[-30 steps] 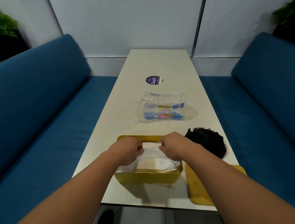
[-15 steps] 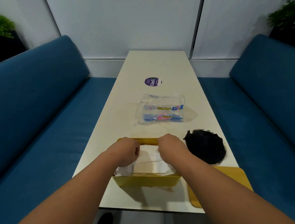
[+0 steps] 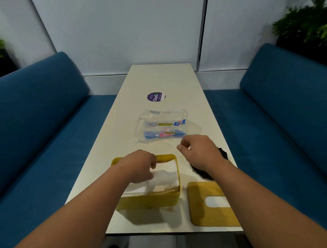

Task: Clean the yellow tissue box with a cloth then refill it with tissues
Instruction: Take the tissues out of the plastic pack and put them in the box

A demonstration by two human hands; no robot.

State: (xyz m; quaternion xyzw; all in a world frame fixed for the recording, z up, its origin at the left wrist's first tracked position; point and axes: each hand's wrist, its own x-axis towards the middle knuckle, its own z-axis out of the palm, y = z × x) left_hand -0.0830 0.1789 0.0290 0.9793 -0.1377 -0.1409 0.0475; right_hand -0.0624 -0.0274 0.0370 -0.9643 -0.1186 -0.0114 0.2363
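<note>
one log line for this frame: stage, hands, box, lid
stage: refill | left hand: on white tissues in yellow tissue box | right hand: raised, empty | yellow slotted lid: off, beside box

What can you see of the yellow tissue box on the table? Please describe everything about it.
The yellow tissue box is an open, lidless rectangular tub with rounded corners, apparently smooth plastic. It stands upright near the front edge of the white table. White tissues fill it, somewhat crumpled on top. The left hand rests on the tissues, fingers curled, covering the box's left part. Its flat yellow lid, with a slot, lies apart to the right.
</note>
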